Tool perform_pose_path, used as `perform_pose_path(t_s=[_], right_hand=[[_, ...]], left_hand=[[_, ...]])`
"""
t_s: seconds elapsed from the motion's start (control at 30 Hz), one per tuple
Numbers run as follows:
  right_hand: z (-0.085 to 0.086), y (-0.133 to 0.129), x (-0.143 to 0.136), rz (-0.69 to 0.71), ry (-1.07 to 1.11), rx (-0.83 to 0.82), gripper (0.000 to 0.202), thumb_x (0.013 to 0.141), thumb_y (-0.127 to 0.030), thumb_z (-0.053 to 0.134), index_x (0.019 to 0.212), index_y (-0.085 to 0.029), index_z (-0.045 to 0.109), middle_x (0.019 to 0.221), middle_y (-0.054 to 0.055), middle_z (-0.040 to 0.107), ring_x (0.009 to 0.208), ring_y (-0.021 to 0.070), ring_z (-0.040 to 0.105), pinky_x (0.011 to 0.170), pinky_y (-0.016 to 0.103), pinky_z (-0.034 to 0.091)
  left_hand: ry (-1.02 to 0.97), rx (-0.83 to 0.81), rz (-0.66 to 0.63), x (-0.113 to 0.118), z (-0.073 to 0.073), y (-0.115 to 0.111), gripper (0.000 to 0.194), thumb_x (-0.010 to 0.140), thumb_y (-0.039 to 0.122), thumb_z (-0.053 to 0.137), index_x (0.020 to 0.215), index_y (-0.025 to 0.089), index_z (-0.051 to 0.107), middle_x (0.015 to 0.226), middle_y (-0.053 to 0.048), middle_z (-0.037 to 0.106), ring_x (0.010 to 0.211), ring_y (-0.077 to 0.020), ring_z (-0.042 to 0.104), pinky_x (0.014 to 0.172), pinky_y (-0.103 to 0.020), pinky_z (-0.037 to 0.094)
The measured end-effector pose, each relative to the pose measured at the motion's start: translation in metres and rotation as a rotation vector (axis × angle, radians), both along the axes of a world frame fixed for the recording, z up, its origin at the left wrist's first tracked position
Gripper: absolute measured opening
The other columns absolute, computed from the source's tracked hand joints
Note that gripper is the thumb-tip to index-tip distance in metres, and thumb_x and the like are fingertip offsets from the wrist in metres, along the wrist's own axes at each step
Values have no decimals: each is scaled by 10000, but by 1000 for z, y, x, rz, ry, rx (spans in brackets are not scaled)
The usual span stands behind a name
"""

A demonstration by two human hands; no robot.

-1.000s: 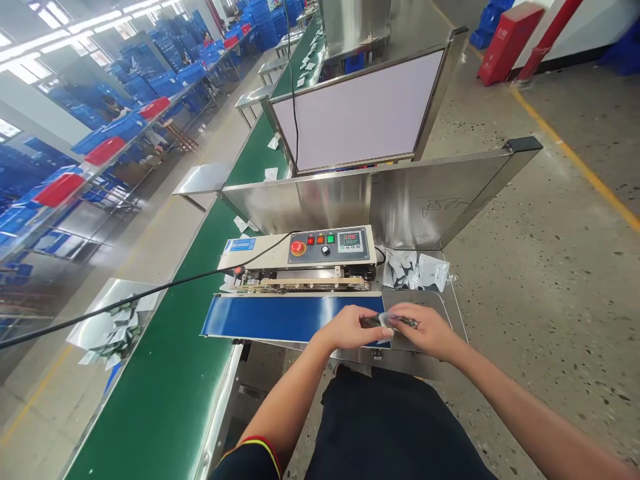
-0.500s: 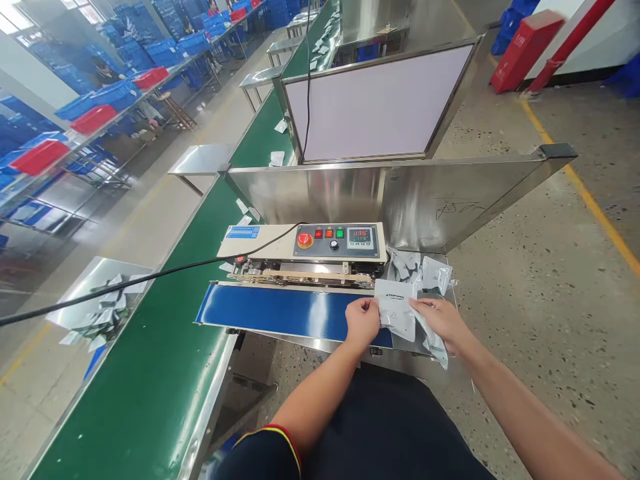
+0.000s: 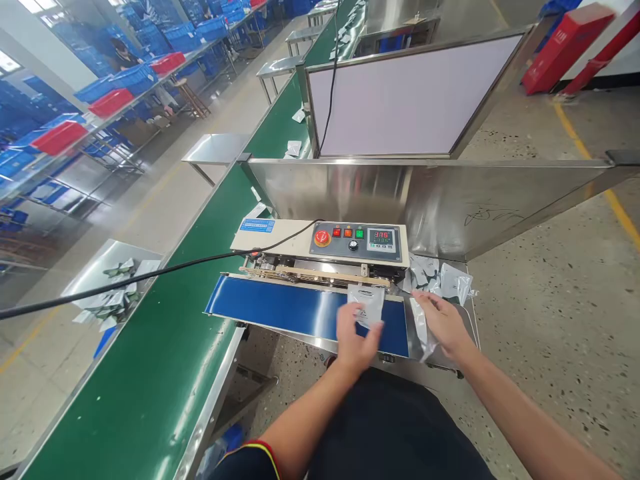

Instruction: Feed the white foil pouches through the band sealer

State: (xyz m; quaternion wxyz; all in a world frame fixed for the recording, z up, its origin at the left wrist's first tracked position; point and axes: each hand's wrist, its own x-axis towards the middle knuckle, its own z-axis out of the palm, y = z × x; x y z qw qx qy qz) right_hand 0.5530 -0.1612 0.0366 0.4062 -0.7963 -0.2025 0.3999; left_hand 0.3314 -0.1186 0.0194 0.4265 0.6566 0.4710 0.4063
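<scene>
A small white pouch (image 3: 371,300) has its top edge in the band sealer (image 3: 357,243) and hangs over the blue belt (image 3: 295,307). My left hand (image 3: 356,341) is just in front of this pouch, fingers spread and partly covering it; whether the fingertips touch it I cannot tell. My right hand (image 3: 444,323) is right of the belt, thumb and fingers closed on the top of a second white pouch (image 3: 421,327), which hangs tilted. Behind that hand, several more pouches (image 3: 454,283) lie in a pile on the metal shelf.
A green conveyor (image 3: 150,360) runs along the left, with a side plate (image 3: 105,263) bearing a heap of pouches. A black cable (image 3: 200,267) crosses over it to the sealer. Behind the sealer stands a steel panel (image 3: 340,190).
The first pouch has moved left into the sealer's edge, and my left hand has opened from its pinch. My right hand still has the second pouch. The camera view has shifted slightly.
</scene>
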Motion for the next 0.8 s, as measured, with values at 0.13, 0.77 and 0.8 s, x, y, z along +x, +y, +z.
perform_pose_path(t_s=[0.13,0.77,0.8], right_hand=[[5,-15,-19,-135,159,322,845,881,-908,707,1355,-211,769,1293,127,790,1180,347,733,999,439,617],[-29,-26,9,-267,260,2,339,821,-483,917,870,-177,782,803,124,783,792,287,815,765,366,732],[-31,-18,5,-234,267,1,340,829,-479,923,881,-174,784,807,124,784,788,281,813,765,364,732]], left_hand=[[-23,-69,-360,34,2,-17,364,1002,493,772,1224,209,822,1170,-134,844,1075,-291,791,1030,-449,648],[-20,-592,9,81,-30,16,527,938,613,669,656,169,700,614,3,562,638,-157,486,625,-267,406],[-41,-607,34,77,-30,20,527,929,629,685,683,165,725,631,-3,590,653,-165,512,639,-270,429]])
